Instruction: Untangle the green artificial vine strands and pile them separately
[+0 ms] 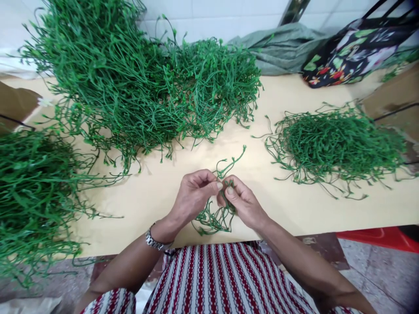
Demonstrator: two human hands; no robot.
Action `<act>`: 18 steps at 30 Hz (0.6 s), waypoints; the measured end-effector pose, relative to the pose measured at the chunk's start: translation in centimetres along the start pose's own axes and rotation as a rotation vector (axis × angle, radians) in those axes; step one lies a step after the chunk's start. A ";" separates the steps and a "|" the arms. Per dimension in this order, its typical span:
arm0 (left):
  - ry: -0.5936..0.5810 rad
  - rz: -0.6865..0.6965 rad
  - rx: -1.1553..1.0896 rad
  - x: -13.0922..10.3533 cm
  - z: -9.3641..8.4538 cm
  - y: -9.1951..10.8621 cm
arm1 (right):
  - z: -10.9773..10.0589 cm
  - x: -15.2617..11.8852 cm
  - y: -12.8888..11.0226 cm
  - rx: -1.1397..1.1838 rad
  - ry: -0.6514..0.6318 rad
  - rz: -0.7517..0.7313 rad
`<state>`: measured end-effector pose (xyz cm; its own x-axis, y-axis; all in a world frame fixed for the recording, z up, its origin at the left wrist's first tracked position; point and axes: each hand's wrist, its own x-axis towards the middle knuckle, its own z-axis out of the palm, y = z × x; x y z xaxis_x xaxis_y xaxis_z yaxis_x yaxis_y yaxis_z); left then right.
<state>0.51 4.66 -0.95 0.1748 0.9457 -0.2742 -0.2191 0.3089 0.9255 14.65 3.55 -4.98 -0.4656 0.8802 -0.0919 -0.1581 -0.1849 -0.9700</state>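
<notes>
Close together over the table's front part, my left hand (200,190) and my right hand (242,201) pinch thin green artificial plant stems (233,162). One branched stem sticks up beyond my fingertips, with small forked ends. My right thumb presses on several stem tips against the fingers. Below my hands a small loose bunch of stems (214,220) lies on the table near its edge, partly hidden by the fingers. Where exactly the stems join between my fingertips cannot be made out.
A large heap of green stems (131,83) fills the back left. Another pile (32,196) hangs over the left edge, and a smaller one (340,146) lies right. A floral bag (350,56), grey-green cloth (281,48) and cardboard box (396,98) stand behind on the pale table (150,209).
</notes>
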 end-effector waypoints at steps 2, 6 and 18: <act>0.026 0.035 -0.004 0.1 0.1 -0.2 | 0.2 0.1 -0.2 0.030 0.027 0.015; 0.049 0.165 0.046 0.3 0.0 -0.6 | 0.1 0.1 -0.7 -0.050 0.031 0.054; 0.041 0.021 -0.311 0.4 0.2 -0.5 | -0.6 0.3 -1.3 -0.099 -0.068 0.021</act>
<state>0.88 4.87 -1.44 0.1297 0.9535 -0.2721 -0.5068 0.2996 0.8083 15.24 4.31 -3.84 -0.5262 0.8444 -0.1006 -0.0620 -0.1561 -0.9858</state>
